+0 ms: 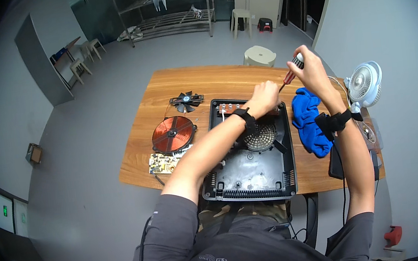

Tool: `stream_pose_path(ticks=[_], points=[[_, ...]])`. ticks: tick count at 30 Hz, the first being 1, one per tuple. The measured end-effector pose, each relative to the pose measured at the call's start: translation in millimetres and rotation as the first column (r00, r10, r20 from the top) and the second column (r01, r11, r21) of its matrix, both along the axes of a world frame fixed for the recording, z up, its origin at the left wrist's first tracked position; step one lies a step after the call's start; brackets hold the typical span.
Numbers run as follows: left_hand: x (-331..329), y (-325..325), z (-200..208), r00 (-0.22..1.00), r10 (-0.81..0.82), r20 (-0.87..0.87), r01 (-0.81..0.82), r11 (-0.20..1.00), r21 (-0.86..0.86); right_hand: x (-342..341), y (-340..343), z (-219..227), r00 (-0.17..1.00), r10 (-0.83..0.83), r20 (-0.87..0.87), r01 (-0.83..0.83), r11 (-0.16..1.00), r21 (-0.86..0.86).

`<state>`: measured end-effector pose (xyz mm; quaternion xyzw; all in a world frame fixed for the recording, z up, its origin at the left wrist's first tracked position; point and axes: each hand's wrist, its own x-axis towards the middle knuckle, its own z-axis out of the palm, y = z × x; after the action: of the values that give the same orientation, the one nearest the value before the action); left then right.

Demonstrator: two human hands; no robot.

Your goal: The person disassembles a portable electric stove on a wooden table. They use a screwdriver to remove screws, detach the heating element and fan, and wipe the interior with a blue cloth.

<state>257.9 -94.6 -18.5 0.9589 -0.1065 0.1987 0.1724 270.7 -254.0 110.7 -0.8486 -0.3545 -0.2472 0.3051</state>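
My right hand (310, 67) is wrapped around a screwdriver (291, 74) with a reddish handle, its shaft slanting down toward the far right corner of a black plastic appliance housing (247, 173). Close to that tip, my left hand (266, 96) reaches over the housing's far end with curled fingers; whatever they pinch is hidden. Beneath and beside this hand runs a narrow brown circuit board (227, 109). The open housing has a round vent grille (260, 137) in its floor. The screwdriver's tip is too small to tell what it touches.
Left of the housing lie a black cooling fan (186, 102), a round copper coil (173, 134) and a circuit board (162, 163). To the right are a blue cloth (308, 123), a small white desk fan (364, 84) and cables. A stool (259, 56) stands beyond the wooden table (203, 82).
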Motion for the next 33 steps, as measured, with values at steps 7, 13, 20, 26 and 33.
stream_pose_path(ticks=[7,13,20,26,33], points=[[-17.1,102.1,24.2,0.990,0.122,-0.077,-0.109,0.981,0.158,-11.1,29.7,18.1,0.996,0.010,-0.089,-0.003,0.997,0.076],[-43.8,213.8,2.6,0.896,0.245,-0.371,-0.188,0.965,0.183,-8.8,40.1,6.4,0.995,0.009,-0.096,-0.007,1.000,0.025],[-63.4,222.9,-36.4,0.854,0.354,-0.382,-0.226,0.912,0.342,-15.1,37.3,4.3,0.980,-0.012,-0.199,0.013,1.000,0.005],[-62.7,221.9,-43.1,0.873,0.334,-0.354,-0.210,0.915,0.345,-10.3,16.5,-0.7,0.980,-0.057,-0.193,0.059,0.998,0.006],[-65.6,223.1,-40.9,0.886,0.310,-0.346,-0.196,0.924,0.327,-5.7,-15.9,-6.3,0.980,-0.120,-0.160,0.118,0.993,-0.023]])
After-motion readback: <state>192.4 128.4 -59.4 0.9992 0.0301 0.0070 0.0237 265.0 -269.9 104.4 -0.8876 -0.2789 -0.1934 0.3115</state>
